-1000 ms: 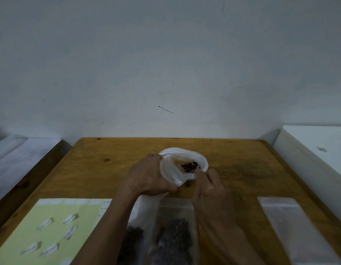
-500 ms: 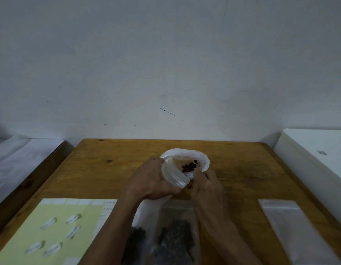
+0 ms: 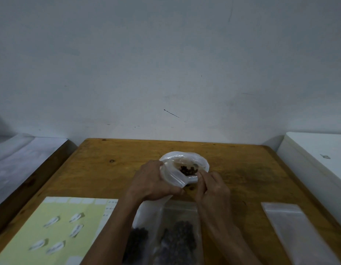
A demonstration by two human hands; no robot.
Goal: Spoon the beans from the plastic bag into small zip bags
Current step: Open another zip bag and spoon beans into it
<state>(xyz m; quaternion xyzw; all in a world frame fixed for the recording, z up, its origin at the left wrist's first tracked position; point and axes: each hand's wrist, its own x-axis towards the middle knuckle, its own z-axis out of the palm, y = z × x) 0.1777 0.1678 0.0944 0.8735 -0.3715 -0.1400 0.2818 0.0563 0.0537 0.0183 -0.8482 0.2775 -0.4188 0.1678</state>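
- Gathering the mouth of the plastic bag (image 3: 182, 169) with both hands, we stand at mid-surface, a small cluster of dark beans (image 3: 187, 170) showing inside its opening.
- Our left hand (image 3: 153, 181) grips the bag's near-left wall, fingers curled round the crumpled film; our right hand (image 3: 213, 185) pinches something at the bag's near lip, though we cannot tell whether it is a spoon handle or only the rim.
- Compared with a second ago the hands have barely shifted: the left grip is the same and the right hand has crept slightly closer to the opening, so we judge the scooping is still under way and no beans have left the bag in this pass.
- Just below our wrists lie two small zip bags (image 3: 180, 236) already dark with beans, suggesting the task is well begun.
- An empty zip bag (image 3: 292, 228) waits flat to the right, well apart from the hands, likely next to be filled.
- A pale yellow label sheet (image 3: 57, 228) with several white stickers lies at the near left of the wooden surface (image 3: 252, 175).
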